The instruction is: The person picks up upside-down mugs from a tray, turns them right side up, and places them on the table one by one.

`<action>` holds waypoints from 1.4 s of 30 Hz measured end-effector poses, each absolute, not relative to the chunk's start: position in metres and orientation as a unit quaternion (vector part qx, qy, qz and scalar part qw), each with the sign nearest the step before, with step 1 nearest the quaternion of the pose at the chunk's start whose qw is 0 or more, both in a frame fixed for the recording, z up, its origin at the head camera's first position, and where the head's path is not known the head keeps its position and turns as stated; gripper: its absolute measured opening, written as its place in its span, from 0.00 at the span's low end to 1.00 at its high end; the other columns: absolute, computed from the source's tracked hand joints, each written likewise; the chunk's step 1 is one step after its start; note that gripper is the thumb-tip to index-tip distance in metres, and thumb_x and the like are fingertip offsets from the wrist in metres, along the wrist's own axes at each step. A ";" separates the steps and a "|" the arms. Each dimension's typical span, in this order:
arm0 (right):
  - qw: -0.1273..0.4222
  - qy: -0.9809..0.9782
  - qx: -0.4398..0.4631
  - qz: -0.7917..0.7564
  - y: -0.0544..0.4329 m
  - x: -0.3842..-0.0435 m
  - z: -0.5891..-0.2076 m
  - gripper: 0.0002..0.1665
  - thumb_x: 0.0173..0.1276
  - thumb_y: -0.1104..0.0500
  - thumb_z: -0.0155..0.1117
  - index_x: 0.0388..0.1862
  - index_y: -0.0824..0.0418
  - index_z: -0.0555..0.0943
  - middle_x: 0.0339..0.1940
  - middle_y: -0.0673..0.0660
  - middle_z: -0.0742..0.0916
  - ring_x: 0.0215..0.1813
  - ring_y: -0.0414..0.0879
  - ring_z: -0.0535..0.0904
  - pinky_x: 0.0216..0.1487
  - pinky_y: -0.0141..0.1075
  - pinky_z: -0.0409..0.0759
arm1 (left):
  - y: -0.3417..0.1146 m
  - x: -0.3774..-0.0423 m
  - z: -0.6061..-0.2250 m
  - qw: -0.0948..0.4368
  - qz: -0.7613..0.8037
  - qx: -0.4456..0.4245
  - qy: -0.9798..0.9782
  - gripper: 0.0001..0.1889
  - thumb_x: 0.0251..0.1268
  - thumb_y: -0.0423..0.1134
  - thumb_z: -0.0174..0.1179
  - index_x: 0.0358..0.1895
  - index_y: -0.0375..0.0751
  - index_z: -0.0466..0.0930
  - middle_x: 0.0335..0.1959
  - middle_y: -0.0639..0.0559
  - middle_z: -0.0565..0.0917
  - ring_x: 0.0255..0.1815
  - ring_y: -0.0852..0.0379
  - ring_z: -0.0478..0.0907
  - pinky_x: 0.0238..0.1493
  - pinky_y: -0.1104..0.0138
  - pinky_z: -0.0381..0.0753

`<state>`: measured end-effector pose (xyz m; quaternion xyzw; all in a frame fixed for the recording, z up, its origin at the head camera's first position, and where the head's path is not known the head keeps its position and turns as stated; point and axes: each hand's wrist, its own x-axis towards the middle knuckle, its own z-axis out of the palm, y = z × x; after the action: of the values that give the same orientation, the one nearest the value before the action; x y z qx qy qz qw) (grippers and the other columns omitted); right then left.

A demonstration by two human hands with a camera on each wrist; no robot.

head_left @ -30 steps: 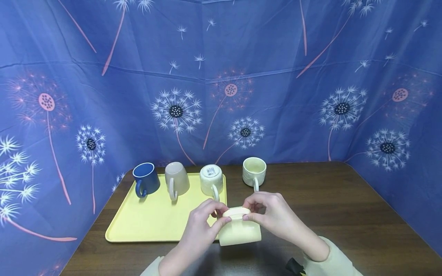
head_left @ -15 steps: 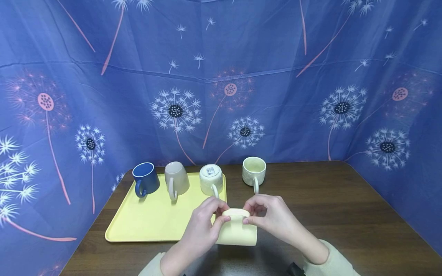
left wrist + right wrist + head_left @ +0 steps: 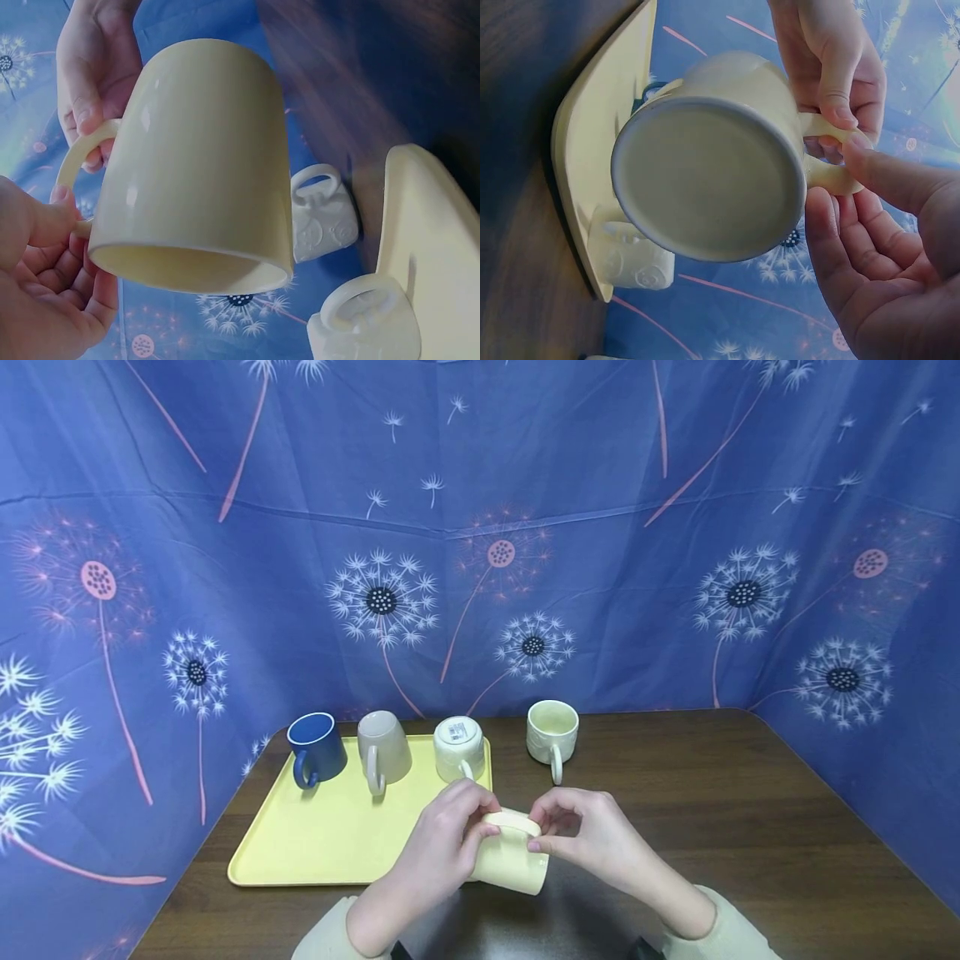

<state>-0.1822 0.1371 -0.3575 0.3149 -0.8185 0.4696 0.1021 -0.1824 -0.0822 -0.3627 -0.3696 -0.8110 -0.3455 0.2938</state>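
While left fingers [image 3: 480, 838] and right fingers [image 3: 555, 845] pinch its handle [image 3: 513, 821], yellow mug [image 3: 510, 862], long axis sideways, mouth [image 3: 191, 270] left

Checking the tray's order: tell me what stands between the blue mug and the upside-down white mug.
In the head view, a greyish mug stands on the yellow tray between the blue mug and the white mug.

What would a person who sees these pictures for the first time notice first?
Most likely the blue cloth printed with large dandelions, which fills the background behind the wooden table. Next comes the pale yellow mug at the front, its handle pinched by the left hand and the right hand. Then the yellow tray on the left, with a blue mug at its far left corner.
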 end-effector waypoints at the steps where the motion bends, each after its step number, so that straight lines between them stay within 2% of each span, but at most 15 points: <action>1: 0.098 -0.817 0.316 0.472 0.137 -0.182 -0.358 0.13 0.50 0.57 0.76 0.32 0.55 0.80 0.28 0.47 0.84 0.30 0.35 0.79 0.33 0.32 0.81 | -0.082 -0.183 -0.362 0.296 -0.340 -0.373 -0.811 0.12 0.46 0.33 0.70 0.33 0.42 0.75 0.29 0.57 0.74 0.32 0.64 0.70 0.36 0.73 0.73; 14: 0.007 -0.791 0.342 0.507 0.141 -0.183 -0.358 0.10 0.57 0.57 0.71 0.36 0.59 0.83 0.31 0.53 0.87 0.32 0.37 0.81 0.34 0.33 0.82 | -0.086 -0.188 -0.351 0.278 -0.288 -0.438 -0.805 0.09 0.52 0.36 0.66 0.34 0.42 0.76 0.31 0.57 0.77 0.35 0.63 0.73 0.42 0.70 0.75; 26: -0.122 -0.762 0.328 0.546 0.137 -0.187 -0.353 0.13 0.58 0.60 0.69 0.40 0.66 0.81 0.36 0.58 0.87 0.38 0.39 0.82 0.41 0.34 0.82 | -0.085 -0.190 -0.344 0.232 -0.255 -0.488 -0.802 0.07 0.54 0.33 0.65 0.35 0.44 0.77 0.32 0.59 0.78 0.37 0.63 0.74 0.45 0.72 0.73; 34: -0.167 -0.745 0.324 0.558 0.136 -0.187 -0.352 0.11 0.59 0.62 0.68 0.38 0.68 0.81 0.33 0.52 0.85 0.35 0.38 0.81 0.37 0.31 0.80 | -0.085 -0.190 -0.343 0.220 -0.251 -0.504 -0.796 0.07 0.55 0.34 0.65 0.36 0.44 0.78 0.33 0.59 0.79 0.39 0.65 0.74 0.47 0.74 0.73; 42: -0.206 -0.708 0.329 0.591 0.137 -0.188 -0.356 0.11 0.60 0.67 0.64 0.38 0.75 0.78 0.31 0.44 0.84 0.34 0.35 0.78 0.35 0.28 0.78 | -0.083 -0.189 -0.343 0.218 -0.256 -0.509 -0.792 0.07 0.54 0.36 0.65 0.36 0.44 0.78 0.33 0.59 0.79 0.39 0.65 0.75 0.47 0.75 0.73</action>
<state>-0.1875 0.1368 -0.3565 0.3287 -0.7075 0.5909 -0.2056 -0.1892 -0.0830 -0.3431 -0.5092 -0.7923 -0.2561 0.2177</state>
